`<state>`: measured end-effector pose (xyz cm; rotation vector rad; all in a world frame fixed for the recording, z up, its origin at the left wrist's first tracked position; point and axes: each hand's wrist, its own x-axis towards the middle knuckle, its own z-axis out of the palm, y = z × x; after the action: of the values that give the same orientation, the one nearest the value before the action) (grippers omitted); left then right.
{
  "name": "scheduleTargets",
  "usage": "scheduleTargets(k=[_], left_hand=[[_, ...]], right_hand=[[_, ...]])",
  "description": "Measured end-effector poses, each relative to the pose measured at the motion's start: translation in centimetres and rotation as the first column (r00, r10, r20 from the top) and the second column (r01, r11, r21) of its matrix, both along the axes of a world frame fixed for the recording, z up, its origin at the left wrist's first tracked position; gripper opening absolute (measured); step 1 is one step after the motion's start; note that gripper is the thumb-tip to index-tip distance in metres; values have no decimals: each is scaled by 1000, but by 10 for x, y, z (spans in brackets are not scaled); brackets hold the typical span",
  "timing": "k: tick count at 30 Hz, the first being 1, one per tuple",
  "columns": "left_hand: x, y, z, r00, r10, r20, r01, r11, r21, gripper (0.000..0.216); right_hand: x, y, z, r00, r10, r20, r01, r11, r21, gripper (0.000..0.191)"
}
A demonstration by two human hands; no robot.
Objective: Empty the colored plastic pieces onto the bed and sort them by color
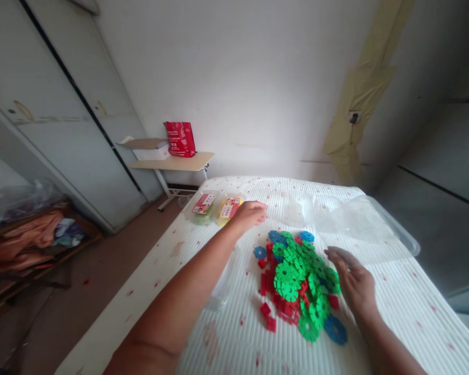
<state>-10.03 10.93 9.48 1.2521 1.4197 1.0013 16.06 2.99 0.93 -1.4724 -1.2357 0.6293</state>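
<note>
Surface: one counter point(172, 291), white ribbed cover, red specks, brownish stains. Room: pale wall point(258, 94) with one socket point(354, 116) on a strip of tan tape point(369, 86); grey cabinets point(50, 99) at left; brown floor point(117, 260). By the wall, one small table point(191, 162) bearing one red bag point(181, 139), upright, and one white box point(148, 153). At far left, one low rack point(78, 240) with orange cloth point(23, 245).

Pile: on the counter, between and in front of the hands; long axis running away from the viewer, far end slightly left. Discs round, notched, lying flat or tilted over one another.

Counts: green discs point(287, 281), many, overlapped past counting; blue discs point(336, 330), at least five, at the pile's edges; red blocks point(271, 324), many, mostly under the green, two apart at the near left. Labelled boxes point(203, 204), two, clear, side by side, labels up, one with green contents, one with yellow. Clear trays point(375, 229) at right, overlapping, number uncertain.

Left hand point(252, 214): beyond the pile, near the yellow-filled box, fingers curled; hold cannot be told. Right hand point(354, 284): beside the pile's right edge, fingers bent, blurred; spread and hold cannot be told.
</note>
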Motion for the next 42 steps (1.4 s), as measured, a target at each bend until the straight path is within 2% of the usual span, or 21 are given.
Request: scheduleTargets(k=[2, 5, 7, 9, 11, 14, 15, 17, 19, 21, 25, 27, 30, 34, 37, 39, 40, 42], left_hand=[[-31, -33, 7, 992, -111, 56, 112, 993, -25, 19], [-64, -81, 15, 992, -96, 78, 90, 993, 74, 24], [-74, -106, 19, 989, -81, 127, 64, 990, 128, 36], [-77, -126, 19, 984, -52, 169, 22, 985, 173, 45], [-78, -138, 15, 985, 36, 168, -65, 983, 172, 51], [-86, -144, 0, 970, 239, 50, -243, 961, 130, 52], [-91, -145, -7, 950, 311, -19, -305, 940, 150, 50], [-105, -145, -19, 873, 457, -169, -407, 874, 265, 45], [-119, -145, -31, 787, 557, -267, -458, 816, 352, 44], [-128, -144, -42, 777, 552, -302, -469, 828, 307, 48], [-130, -137, -61, 884, 412, -222, -402, 911, 89, 48], [-126, -132, -68, 896, 395, -204, -393, 918, 53, 46], [-122, -128, -76, 882, 404, -244, -402, 914, 60, 46], [-122, -128, -85, 861, 378, -339, -374, 924, 81, 43], [-122, -129, -89, 859, 361, -363, -352, 931, 94, 40], [-121, -129, -91, 855, 365, -369, -352, 930, 105, 39], [-120, -129, -91, 852, 366, -374, -352, 930, 107, 39], [-119, -129, -91, 847, 355, -395, -345, 933, 99, 40]], right_hand=[[0, -3, 17, 996, 62, 63, -61, 998, -11, 43], [-11, -14, 48, 953, 297, 61, -294, 954, -59, 40], [-32, -26, 67, 871, 490, -27, -489, 863, -126, 38], [-63, -41, 79, 755, 631, -179, -656, 725, -208, 41], [-100, -56, 79, 651, 666, -364, -757, 609, -237, 46], [-155, -75, 61, 552, 613, -564, -821, 519, -239, 44], [-169, -80, 52, 522, 578, -627, -829, 517, -213, 43], [-190, -87, 36, 474, 464, -749, -818, 547, -179, 42], [-201, -92, 23, 440, 356, -824, -801, 570, -181, 40], [-206, -95, 15, 430, 296, -853, -799, 565, -207, 40], [-211, -96, 11, 443, 265, -857, -792, 564, -235, 40], [-213, -96, 11, 455, 257, -853, -790, 558, -254, 42], [-215, -94, 14, 462, 253, -850, -806, 518, -284, 47], [-207, -98, 16, 471, 287, -834, -827, 473, -304, 50], [-194, -101, 14, 478, 393, -786, -867, 352, -351, 50], [-185, -100, 11, 515, 470, -717, -857, 307, -414, 46], [-181, -99, 9, 551, 513, -658, -834, 323, -447, 42], [-173, -94, 7, 627, 602, -494, -775, 413, -479, 32]])
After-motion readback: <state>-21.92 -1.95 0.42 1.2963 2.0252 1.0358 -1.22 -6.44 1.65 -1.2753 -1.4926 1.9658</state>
